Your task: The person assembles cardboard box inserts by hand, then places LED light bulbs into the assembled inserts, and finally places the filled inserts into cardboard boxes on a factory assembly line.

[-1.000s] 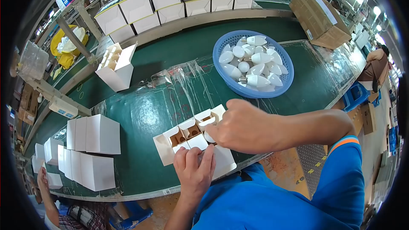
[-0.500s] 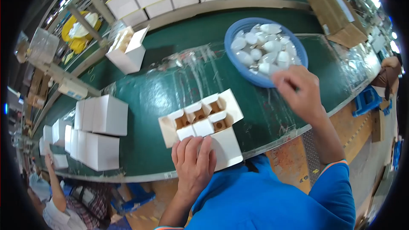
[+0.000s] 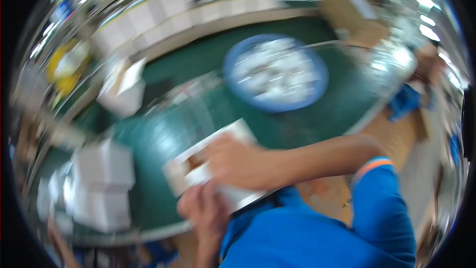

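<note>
An open white box [image 3: 243, 132] with cardboard compartments sits tilted on the green table in front of me. My right hand [image 3: 235, 161] is over its compartments, blurred; its fingers and anything in them cannot be made out. Against the near side of the box is my left hand [image 3: 204, 208], its fingers bent at the edge and smeared by motion. Beyond the box stands a blue basket [image 3: 323, 77] full of white bulbs [image 3: 277, 69].
Closed white boxes [image 3: 103, 168] stand at the left, and another open box [image 3: 124, 92] behind them. A row of white boxes [image 3: 168, 7] lines the back shelf. A brown carton [image 3: 352, 12] is at the back right. Another person's arm [image 3: 62, 243] shows at lower left.
My right hand has moved left from beside the basket to over the open box. My left hand stays at the box's near side. The view has shifted and blurred.
</note>
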The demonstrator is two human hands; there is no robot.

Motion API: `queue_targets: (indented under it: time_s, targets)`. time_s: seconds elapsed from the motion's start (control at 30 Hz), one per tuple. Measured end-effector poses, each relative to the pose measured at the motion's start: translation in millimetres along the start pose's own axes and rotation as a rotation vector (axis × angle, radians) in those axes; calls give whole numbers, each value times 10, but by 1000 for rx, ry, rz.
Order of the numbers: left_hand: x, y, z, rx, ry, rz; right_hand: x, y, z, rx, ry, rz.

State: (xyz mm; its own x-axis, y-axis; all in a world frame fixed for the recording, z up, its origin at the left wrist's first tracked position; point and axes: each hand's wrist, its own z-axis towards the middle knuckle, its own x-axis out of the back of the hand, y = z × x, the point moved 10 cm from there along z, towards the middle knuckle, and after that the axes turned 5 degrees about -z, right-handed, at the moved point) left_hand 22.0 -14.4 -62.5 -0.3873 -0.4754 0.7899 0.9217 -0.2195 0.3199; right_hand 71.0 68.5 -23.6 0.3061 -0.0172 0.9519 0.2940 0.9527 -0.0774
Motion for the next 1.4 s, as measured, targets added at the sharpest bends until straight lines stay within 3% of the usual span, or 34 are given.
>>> queue_targets:
  time_s: [0.07, 0.1, 0.17, 0.2, 0.3, 0.6, 0.67, 0.7, 0.73, 0.77, 0.8, 0.87, 0.9, 1.03, 1.17, 1.23, 1.37, 1.4]
  targets:
    - [0, -38, -51, -31, 114, -31, -7, 41, 63, -4, 79, 149]
    - [2, -58, -26, 8, 127, -73, 67, 63, 61, 2, 186, 62]
    - [-42, -85, -35, -132, 109, 17, -95, -29, 152, 17, -7, -203]
    - [-56, -19, -18, -176, 125, 25, -28, -45, 118, 23, -9, -284]
    - [-54, -16, 10, -215, 129, 50, -47, 15, 146, 0, -125, -258]
    - [-99, -37, 21, -186, 98, 44, -105, -200, 237, 88, -139, -406]
    - [-24, -8, 59, -153, 147, -68, -158, -201, 241, 113, -48, -311]
    - [36, 116, 95, -81, 135, -15, -375, 30, 234, -57, 74, 8]
    - [6, 79, 46, -96, 149, -44, -184, 82, 138, -79, 221, 264]
    - [3, 95, 109, -78, 50, -48, -175, -131, 148, 100, -1, -19]
    - [28, 83, 118, -65, 56, -56, 9, -187, 144, 181, 27, -78]
    - [50, 104, 197, -37, -14, -27, -62, -1, 171, 22, -57, -255]
    - [46, 110, 177, -28, -2, -25, 44, -27, 253, 169, 13, -68]
    - [42, 110, 185, -29, 18, -19, 11, 168, 305, 108, -133, -47]
    - [63, 191, 329, -37, -93, 80, 132, 199, 239, 46, -70, 17]
    - [25, 213, 382, -76, -126, 146, 424, 143, 126, 66, 133, -3]
    - [-38, 171, 487, -107, -222, 226, 619, -19, -162, 69, 94, 27]
    - [-1, 176, 515, -143, -166, 223, 524, -91, -222, 112, 36, 62]
